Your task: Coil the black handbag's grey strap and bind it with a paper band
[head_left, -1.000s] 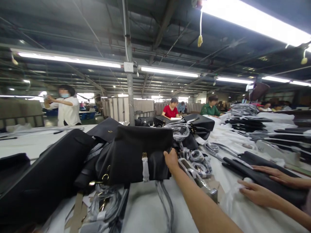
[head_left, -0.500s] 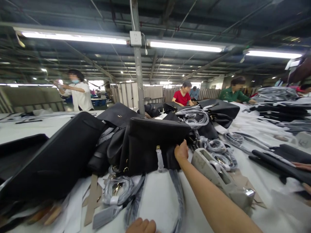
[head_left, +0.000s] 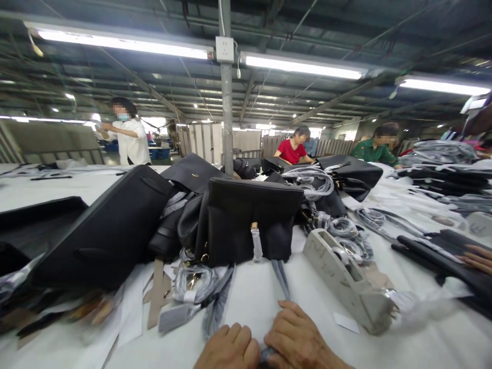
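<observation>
Hands: the left hand (head_left: 229, 349) and right hand (head_left: 295, 339) sit close together at the bottom of the view, palms down, almost touching; I cannot tell whether they grip anything.
Between them: a grey plastic-wrapped strap (head_left: 268, 353) shows in the gap.
Just ahead: a black leather handbag (head_left: 248, 220) stands upright on the white-covered table (head_left: 238, 302), with a wrapped strap coil (head_left: 192, 283) before it and tan strips (head_left: 156, 292) beside that.
Right: a grey tape dispenser (head_left: 342, 271) lies tilted; wrapped hardware coils (head_left: 340, 228) sit behind it.
Left: a black tote (head_left: 103, 230) leans against the heap.
Far right: a co-worker's fingers (head_left: 476, 259) rest on a black strap (head_left: 434, 259).
Beyond: a person in a red shirt (head_left: 294, 152) sits at the table.
</observation>
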`<state>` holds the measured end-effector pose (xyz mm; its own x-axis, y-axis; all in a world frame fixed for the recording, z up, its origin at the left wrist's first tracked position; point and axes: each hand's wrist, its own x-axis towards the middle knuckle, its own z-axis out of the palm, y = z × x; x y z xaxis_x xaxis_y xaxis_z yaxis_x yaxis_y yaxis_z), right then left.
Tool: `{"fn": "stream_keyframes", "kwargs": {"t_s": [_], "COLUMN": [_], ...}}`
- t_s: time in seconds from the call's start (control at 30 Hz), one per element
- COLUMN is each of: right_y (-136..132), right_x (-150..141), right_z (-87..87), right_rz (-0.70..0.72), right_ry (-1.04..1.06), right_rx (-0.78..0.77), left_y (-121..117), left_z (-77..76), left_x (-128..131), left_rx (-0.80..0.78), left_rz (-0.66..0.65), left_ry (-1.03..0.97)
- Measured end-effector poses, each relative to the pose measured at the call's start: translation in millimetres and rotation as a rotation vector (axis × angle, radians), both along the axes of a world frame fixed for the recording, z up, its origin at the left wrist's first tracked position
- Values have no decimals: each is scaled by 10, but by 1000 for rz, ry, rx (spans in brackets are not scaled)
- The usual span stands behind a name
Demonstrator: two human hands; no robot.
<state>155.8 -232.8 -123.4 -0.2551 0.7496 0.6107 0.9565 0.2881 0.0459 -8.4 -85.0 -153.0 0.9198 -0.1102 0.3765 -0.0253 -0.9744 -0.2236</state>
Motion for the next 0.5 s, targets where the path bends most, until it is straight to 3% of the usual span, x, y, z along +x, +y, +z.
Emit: {"fn": "stream_keyframes", "kwargs": {"t_s": [0.23,0.5], "right_y": [-165,-159], "right_x": [-85,-53], "right_z": [300,222], "right_rz": [-124,-206], "right_ry": [173,91], "right_rx": [-306,-316], "left_y": [-148,-278], "left_z": [316,655], "left_x": [-129,-134], "left_rx": [-161,-271], "left_rz": [81,185], "left_ry": [202,168]}}
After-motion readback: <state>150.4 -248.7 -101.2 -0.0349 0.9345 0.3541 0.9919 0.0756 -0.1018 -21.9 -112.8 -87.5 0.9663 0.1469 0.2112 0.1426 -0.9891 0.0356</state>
